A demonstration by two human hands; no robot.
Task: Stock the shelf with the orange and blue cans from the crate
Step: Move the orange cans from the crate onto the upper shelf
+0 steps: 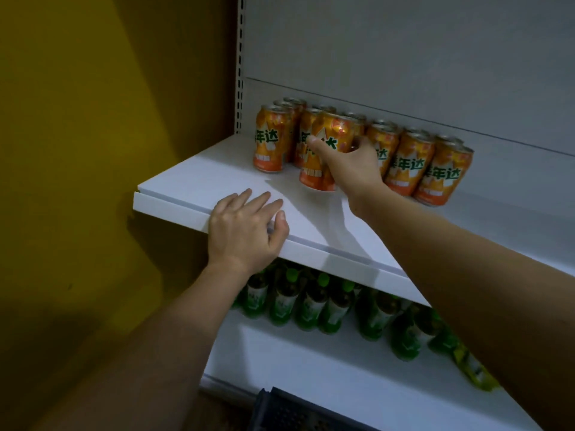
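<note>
- The right hand (353, 169) has its grip wrapped round one orange can (325, 150): thumb across the label, fingers curled behind it. The can tilts, its base on or just above the shelf (193, 181); I cannot tell whether it touches.
- The left hand (245, 231) holds nothing. Its fingers lie flat on the shelf's front lip, thumb hooked over the edge, bracing.
- Just behind and to both sides of the grip stand the other cans (407, 160), packed in rows against the back panel. No blue cans show from here.
- Main risk, as I judge it: the held can leans toward the row behind it. If it is pushed in at that angle, its top rim may knock the neighbours, and one toppling can could take others down with it.
- The gap it seems meant for, just in front of the row beyond the grip, looks tight. The knuckles may brush the can to the right of the grip and nudge it out of line.
- If the grip lets go before the base sits flat, the can may rock and roll toward the front lip, then drop onto the green bottles (311, 303) on the shelf below.
- Far below both hands a dark crate (280, 412) shows at the bottom edge; its contents are hidden, so I cannot tell how many cans remain.
</note>
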